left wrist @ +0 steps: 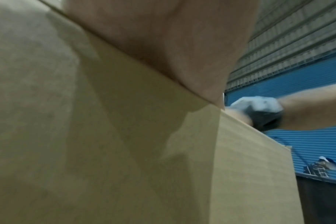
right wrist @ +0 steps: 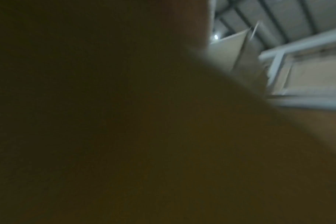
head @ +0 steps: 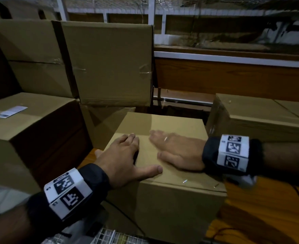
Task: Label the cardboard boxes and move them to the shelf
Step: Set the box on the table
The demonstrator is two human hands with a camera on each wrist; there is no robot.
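Both flat, unclenched hands, left (head: 122, 155) and right (head: 177, 152), press the box (head: 177, 127); right-wrist view mostly dark.

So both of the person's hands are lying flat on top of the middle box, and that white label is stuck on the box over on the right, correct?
Not quite. The hands part is right: the left hand and right hand lie flat on the middle box. But the head view shows the white label on the top of the box on the left, not the right one.
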